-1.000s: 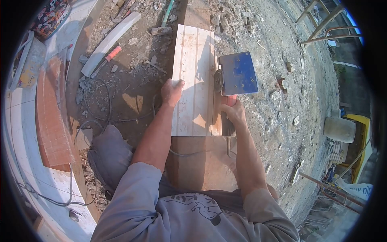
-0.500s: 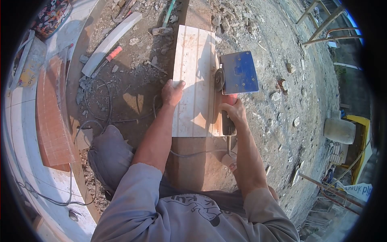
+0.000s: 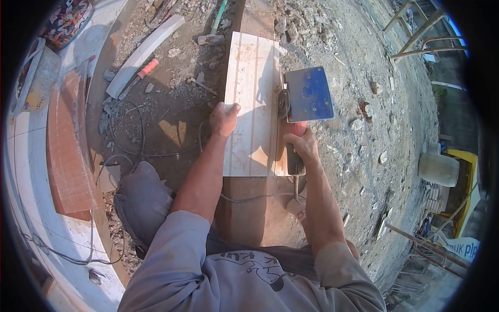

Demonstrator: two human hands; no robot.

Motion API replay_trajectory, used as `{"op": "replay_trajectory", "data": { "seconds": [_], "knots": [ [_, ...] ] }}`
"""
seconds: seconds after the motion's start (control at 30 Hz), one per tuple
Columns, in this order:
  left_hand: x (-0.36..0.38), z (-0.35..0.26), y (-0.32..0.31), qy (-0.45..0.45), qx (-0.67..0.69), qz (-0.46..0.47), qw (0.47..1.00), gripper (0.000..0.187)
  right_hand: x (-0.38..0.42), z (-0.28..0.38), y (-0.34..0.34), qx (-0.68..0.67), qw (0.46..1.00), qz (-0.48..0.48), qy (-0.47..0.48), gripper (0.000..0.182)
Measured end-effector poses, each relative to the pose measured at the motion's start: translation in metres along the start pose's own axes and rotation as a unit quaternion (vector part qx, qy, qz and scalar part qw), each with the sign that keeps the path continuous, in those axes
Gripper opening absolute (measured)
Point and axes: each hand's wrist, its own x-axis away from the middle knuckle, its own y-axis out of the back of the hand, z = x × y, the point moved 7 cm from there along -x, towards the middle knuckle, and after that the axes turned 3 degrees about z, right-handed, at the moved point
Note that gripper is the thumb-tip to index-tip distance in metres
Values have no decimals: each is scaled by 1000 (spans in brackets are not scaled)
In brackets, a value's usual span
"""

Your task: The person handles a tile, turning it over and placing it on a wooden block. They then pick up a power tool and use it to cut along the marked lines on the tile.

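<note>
A long pale panel (image 3: 249, 104), tile or board, lies lengthwise in front of me with brownish lines along it. My left hand (image 3: 223, 119) is closed on its left edge, thumb on top; the fingers underneath are hidden. My right hand (image 3: 303, 144) grips a corded handheld power cutter (image 3: 295, 158) with a red and dark body. The cutter's blue base plate (image 3: 310, 93) is tilted up beyond the panel's right edge. A dark round part (image 3: 284, 103) of the cutter stands at that edge. Along the panel's right side runs a thin dark line.
The panel rests over a brown beam (image 3: 241, 208). Left lie a pale curved strip (image 3: 145, 56), an orange-handled tool (image 3: 148, 68), a looping cord (image 3: 143, 130) and a reddish-brown panel (image 3: 70, 151) on a white ledge (image 3: 31, 171). Rubble covers the ground (image 3: 374, 156) at right.
The view has shifted very slightly. Both hands, the panel and the cutter stay in nearly the same places.
</note>
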Motion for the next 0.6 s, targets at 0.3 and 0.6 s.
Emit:
{"op": "replay_trajectory", "data": {
  "seconds": [0.3, 0.6],
  "knots": [
    [0, -4, 2, -6, -41, -10, 999, 49, -3, 6, 1, -2, 1000, 13, 5, 79],
    [-4, 3, -2, 2, -35, 7, 999, 49, -7, 2, -2, -5, 1000, 8, 3, 75]
  ]
}}
